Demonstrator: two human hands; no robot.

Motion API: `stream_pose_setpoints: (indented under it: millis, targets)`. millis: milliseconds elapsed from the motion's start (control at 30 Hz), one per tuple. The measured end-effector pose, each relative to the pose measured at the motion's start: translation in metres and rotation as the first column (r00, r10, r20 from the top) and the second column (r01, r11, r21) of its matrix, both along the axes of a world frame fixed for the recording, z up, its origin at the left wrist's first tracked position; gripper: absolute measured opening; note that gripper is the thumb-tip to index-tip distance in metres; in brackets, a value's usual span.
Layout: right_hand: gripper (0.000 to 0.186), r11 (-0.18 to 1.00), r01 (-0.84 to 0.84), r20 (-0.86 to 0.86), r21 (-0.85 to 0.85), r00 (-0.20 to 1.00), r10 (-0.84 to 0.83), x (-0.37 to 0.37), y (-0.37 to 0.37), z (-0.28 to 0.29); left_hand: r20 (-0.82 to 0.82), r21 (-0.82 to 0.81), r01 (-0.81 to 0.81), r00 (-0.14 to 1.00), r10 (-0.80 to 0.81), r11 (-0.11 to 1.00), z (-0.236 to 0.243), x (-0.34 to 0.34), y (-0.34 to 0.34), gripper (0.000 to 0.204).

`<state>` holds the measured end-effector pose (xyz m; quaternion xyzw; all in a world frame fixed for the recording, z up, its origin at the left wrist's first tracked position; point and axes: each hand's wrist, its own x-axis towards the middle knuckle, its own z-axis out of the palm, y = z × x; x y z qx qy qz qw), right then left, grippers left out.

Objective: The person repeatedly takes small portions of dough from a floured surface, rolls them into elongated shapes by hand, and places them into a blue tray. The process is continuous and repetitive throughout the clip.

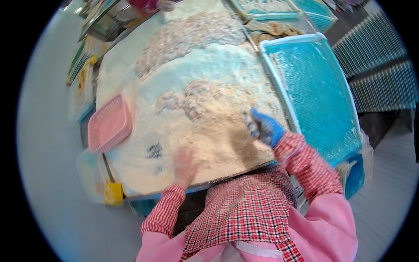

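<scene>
My left hand (185, 165), bare and motion-blurred, is low over the flour-dusted board (131, 170), fingers extended. My right hand (264, 126) wears a blue glove with pale, coated fingertips; it is curled above the flour at the board's right, and what it holds, if anything, is unclear. Loose pinkish-pale lumps of food (192, 98) lie in the flour beyond my hands, and a larger spread mass of similar pieces (183, 37) covers the far part of the board.
A pink basket (109, 124) sits at the left, near a yellow-ended tool (113, 192). A turquoise tray (316, 100) flanks the board's right, with cloths (273, 29) beyond it. Racks (371, 48) stand far right. Part of another person (144, 4) shows at the top.
</scene>
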<state>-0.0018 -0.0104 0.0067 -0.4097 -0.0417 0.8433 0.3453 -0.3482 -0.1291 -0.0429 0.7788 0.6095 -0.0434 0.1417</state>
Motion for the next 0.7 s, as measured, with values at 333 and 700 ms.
stream_pose_setpoints:
  millis: [333,700]
  targets:
    - [0.046,0.982,0.165,0.396,0.094,0.898,-0.189,0.211,0.129,-0.033,0.348,0.181,-0.237,0.923,0.163,0.955,-0.041,0.082,0.036,0.057]
    - [0.069,0.943,-0.155,0.634,0.295,0.770,-0.072,0.181,0.181,-0.033,0.798,-0.420,-0.768,-0.059,0.600,0.483,-0.046,0.093,0.151,0.020]
